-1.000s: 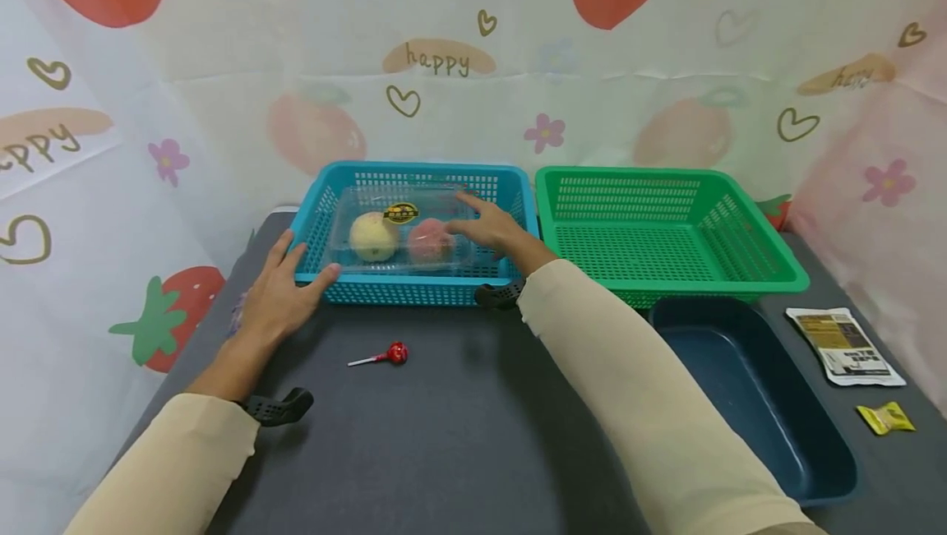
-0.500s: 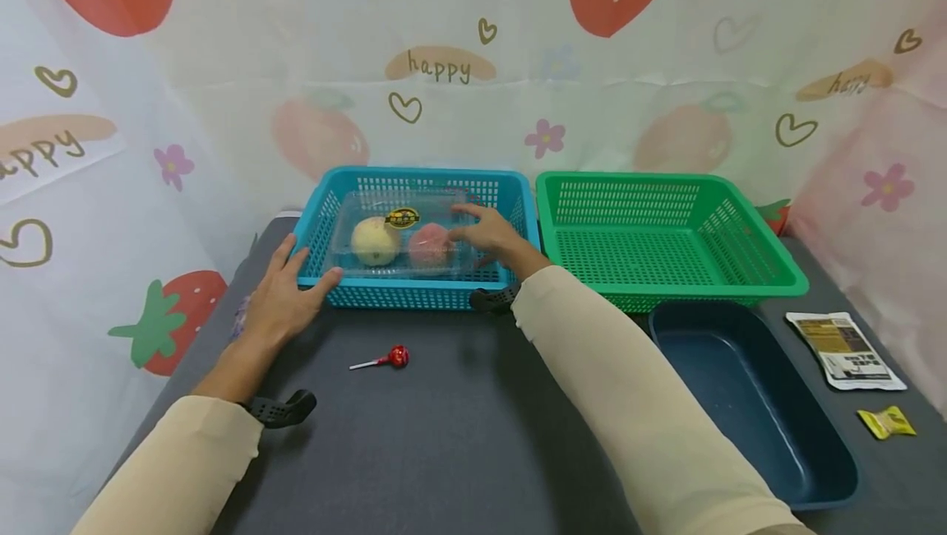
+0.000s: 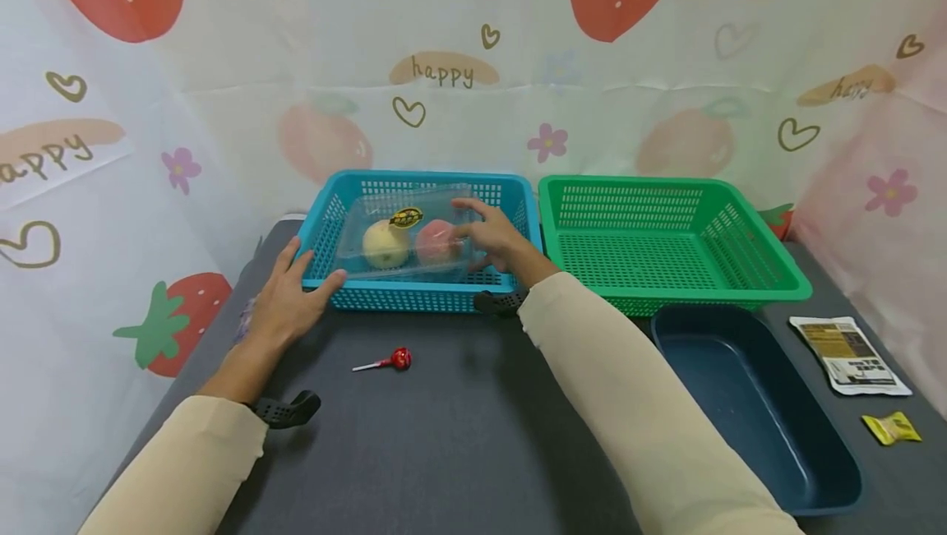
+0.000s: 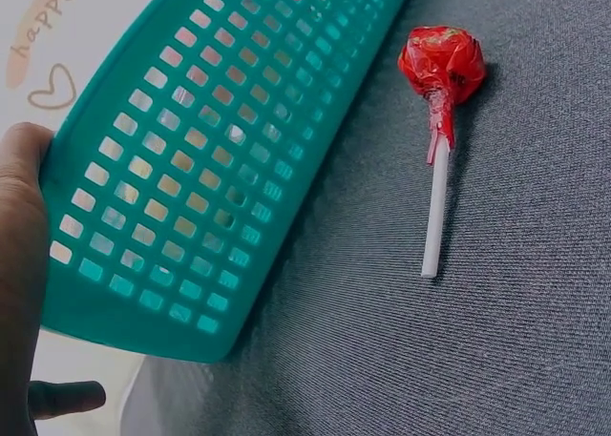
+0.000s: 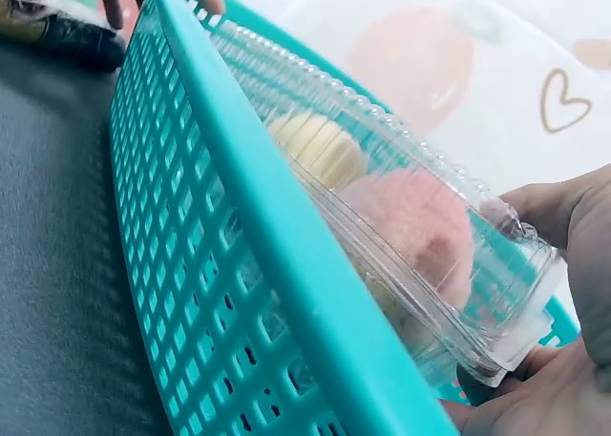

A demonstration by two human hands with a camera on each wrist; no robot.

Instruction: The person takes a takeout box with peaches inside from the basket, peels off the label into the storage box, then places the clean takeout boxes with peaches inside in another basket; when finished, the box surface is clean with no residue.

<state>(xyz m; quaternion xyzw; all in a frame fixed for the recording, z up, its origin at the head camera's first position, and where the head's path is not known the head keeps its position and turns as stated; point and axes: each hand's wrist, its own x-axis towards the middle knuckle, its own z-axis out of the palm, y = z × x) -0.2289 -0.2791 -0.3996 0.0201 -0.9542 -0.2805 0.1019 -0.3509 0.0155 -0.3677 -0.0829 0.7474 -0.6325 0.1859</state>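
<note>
My right hand [image 3: 497,237] pinches the right end of a clear plastic clamshell box [image 3: 414,266], thumb and fingers at its end in the right wrist view. Inside the box are a pale yellow round thing [image 3: 385,244] and a pink one [image 5: 415,228]; the lid has a black and yellow label [image 3: 406,218]. The box sits tilted within a blue perforated basket [image 3: 414,299], its right end raised. My left hand [image 3: 287,305] rests on that basket's left front corner, fingers spread and fairly straight, thumb on the front rim.
A red-wrapped lollipop [image 3: 400,358] lies in front of the blue basket. On the right stand a green basket [image 3: 666,295] and a dark blue tray [image 3: 755,403]. Beyond the tray lie a silver-edged packet [image 3: 851,357] and a small yellow wrapped sweet [image 3: 891,427].
The clear box has shifted slightly right and tilted, its right end rising in my right hand. My left hand stays at the basket corner.
</note>
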